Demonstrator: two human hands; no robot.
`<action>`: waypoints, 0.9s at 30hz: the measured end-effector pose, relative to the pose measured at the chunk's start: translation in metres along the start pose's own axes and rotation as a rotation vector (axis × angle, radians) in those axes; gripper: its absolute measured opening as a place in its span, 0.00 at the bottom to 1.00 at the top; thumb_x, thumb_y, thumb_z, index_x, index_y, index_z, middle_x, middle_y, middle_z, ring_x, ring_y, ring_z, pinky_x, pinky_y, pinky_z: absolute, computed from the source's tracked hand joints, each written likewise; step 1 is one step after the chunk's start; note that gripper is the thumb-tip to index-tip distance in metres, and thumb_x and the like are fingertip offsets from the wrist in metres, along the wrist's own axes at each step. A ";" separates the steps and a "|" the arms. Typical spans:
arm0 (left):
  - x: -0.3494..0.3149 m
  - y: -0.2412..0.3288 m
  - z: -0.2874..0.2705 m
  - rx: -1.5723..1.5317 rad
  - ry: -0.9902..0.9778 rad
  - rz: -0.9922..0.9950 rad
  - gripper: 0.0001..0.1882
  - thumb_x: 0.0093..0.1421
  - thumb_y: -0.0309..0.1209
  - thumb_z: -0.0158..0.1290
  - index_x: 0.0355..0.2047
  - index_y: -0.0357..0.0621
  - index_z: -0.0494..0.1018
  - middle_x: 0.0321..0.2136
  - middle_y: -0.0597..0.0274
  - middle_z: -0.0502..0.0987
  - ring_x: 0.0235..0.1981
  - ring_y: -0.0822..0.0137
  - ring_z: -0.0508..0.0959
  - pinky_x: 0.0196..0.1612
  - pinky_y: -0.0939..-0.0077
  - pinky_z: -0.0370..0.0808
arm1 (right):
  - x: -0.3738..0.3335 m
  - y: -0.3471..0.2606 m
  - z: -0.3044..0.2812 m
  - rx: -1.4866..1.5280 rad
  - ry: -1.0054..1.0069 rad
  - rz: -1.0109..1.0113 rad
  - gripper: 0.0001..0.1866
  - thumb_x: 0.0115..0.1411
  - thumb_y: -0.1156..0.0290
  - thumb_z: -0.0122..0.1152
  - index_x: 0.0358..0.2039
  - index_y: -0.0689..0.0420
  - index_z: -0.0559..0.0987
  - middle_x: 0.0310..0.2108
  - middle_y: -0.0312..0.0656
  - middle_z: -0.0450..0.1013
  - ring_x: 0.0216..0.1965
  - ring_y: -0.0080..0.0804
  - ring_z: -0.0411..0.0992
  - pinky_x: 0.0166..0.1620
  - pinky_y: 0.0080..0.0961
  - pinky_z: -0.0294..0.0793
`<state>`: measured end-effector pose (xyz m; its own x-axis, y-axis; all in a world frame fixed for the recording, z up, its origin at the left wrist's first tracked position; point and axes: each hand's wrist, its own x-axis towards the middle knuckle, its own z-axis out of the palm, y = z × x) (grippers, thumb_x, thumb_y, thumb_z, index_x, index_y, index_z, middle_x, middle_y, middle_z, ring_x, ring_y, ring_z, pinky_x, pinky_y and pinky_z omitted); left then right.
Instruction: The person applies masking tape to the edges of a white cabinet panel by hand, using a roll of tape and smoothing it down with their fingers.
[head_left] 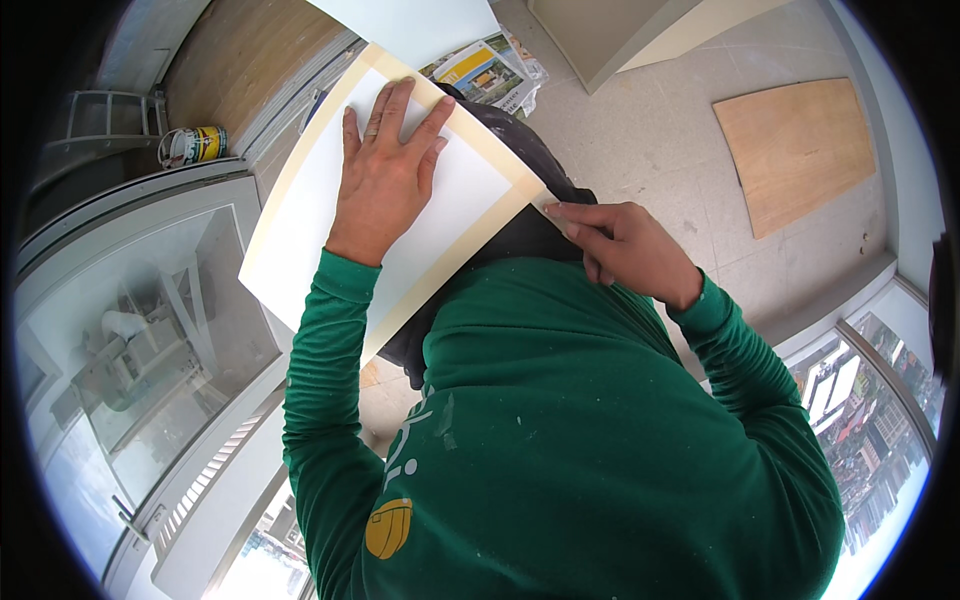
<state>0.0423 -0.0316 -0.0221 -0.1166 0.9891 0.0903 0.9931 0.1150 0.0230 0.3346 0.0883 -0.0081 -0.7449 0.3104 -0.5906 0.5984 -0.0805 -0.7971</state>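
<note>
A white panel [305,235] with cream masking tape [470,237] along its edges lies tilted across my lap, over dark trousers [525,238]. My left hand [383,185] rests flat on the panel's white face, fingers spread toward the far taped edge. At the panel's right corner, my right hand [635,248] pinches the end of the tape strip between thumb and forefinger. The other fingers of that hand curl under, and what lies beneath them is partly hidden.
Right of me a thin plywood sheet [800,150] lies on the tiled floor [650,150]. Printed papers [490,75] lie ahead, near a pale panel corner [600,40]. On the left are a glass door [150,310], a paint bucket [195,146] and a metal ladder [105,115].
</note>
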 end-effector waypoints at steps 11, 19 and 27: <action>0.000 0.009 0.000 -0.055 0.032 0.058 0.26 0.71 0.34 0.59 0.69 0.56 0.75 0.73 0.53 0.66 0.75 0.53 0.66 0.78 0.38 0.55 | -0.004 -0.005 0.000 0.013 0.013 0.012 0.20 0.77 0.67 0.55 0.66 0.52 0.82 0.18 0.36 0.74 0.20 0.22 0.74 0.31 0.26 0.77; -0.003 0.014 0.003 -0.086 0.042 0.065 0.27 0.69 0.28 0.60 0.68 0.57 0.76 0.65 0.53 0.71 0.69 0.50 0.71 0.78 0.43 0.58 | -0.001 0.000 0.001 0.020 0.001 0.005 0.21 0.78 0.67 0.53 0.68 0.51 0.80 0.18 0.34 0.74 0.19 0.19 0.71 0.28 0.22 0.75; -0.006 0.019 0.000 -0.111 0.007 0.060 0.30 0.71 0.43 0.59 0.71 0.52 0.71 0.69 0.48 0.66 0.72 0.46 0.66 0.78 0.39 0.54 | 0.000 0.000 0.000 0.027 0.020 0.010 0.20 0.76 0.67 0.56 0.64 0.53 0.83 0.18 0.37 0.75 0.20 0.24 0.76 0.31 0.28 0.78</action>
<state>0.0622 -0.0355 -0.0219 -0.0578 0.9931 0.1017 0.9909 0.0447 0.1271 0.3345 0.0886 -0.0081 -0.7325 0.3285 -0.5962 0.5976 -0.1091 -0.7943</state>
